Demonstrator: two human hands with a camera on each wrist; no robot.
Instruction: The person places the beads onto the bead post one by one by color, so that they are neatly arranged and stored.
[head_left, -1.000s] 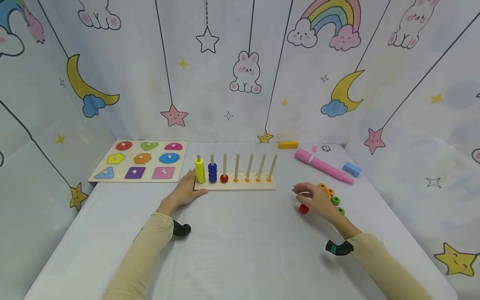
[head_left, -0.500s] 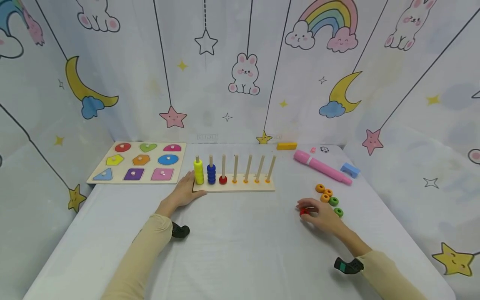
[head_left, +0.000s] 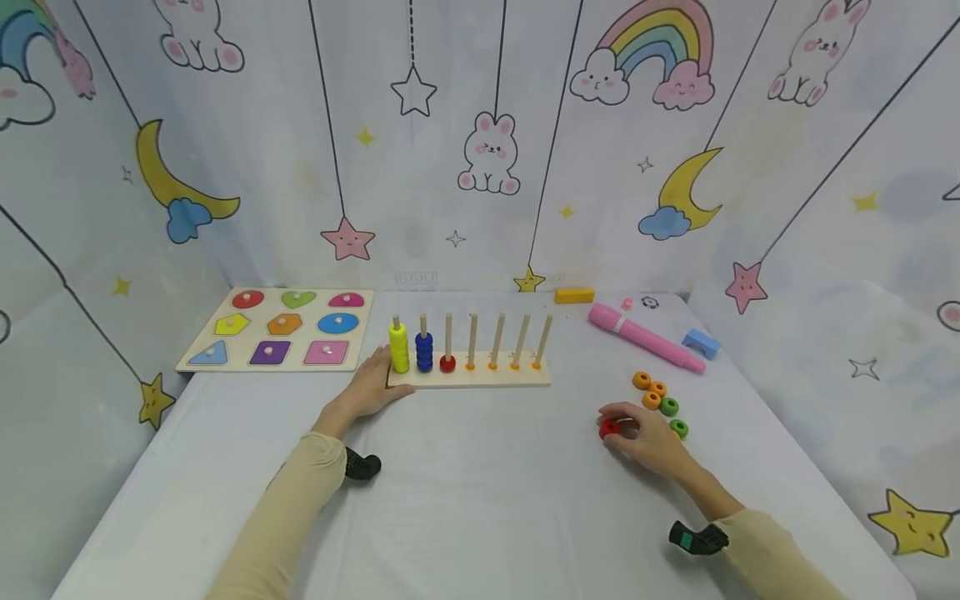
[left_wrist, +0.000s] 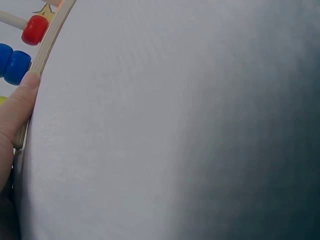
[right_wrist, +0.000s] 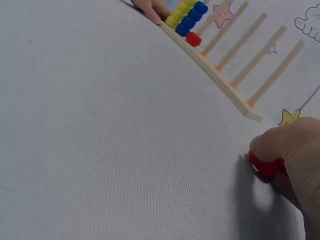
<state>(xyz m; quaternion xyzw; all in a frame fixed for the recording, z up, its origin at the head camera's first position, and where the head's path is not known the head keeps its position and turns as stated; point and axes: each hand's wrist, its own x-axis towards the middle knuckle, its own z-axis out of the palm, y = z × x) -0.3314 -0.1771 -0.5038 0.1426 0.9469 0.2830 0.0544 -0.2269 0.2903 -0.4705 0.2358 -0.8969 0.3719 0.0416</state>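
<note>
My left hand (head_left: 369, 385) grips the left end of a wooden peg board (head_left: 480, 379), its thumb along the front edge. Yellow beads (head_left: 399, 348) fill the first peg, several blue beads (head_left: 424, 353) sit on the second, and one red bead (head_left: 447, 364) is at the foot of the third. The other pegs (head_left: 497, 342) are bare. To the right, my right hand (head_left: 648, 439) pinches a loose red bead (head_left: 608, 428) between thumb and fingers. The right wrist view shows that red bead (right_wrist: 266, 166) low over the tabletop, partly hidden by the hand.
Orange beads (head_left: 651, 400) and green beads (head_left: 678, 428) lie just beyond my right hand. Behind them are a pink tube-shaped toy (head_left: 647, 337), a blue block (head_left: 701, 342) and a yellow block (head_left: 574, 296). A shape puzzle board (head_left: 275, 331) lies at the back left.
My right hand has come down and a little toward me onto the loose red bead and now pinches it. My left hand stays on the peg board.
</note>
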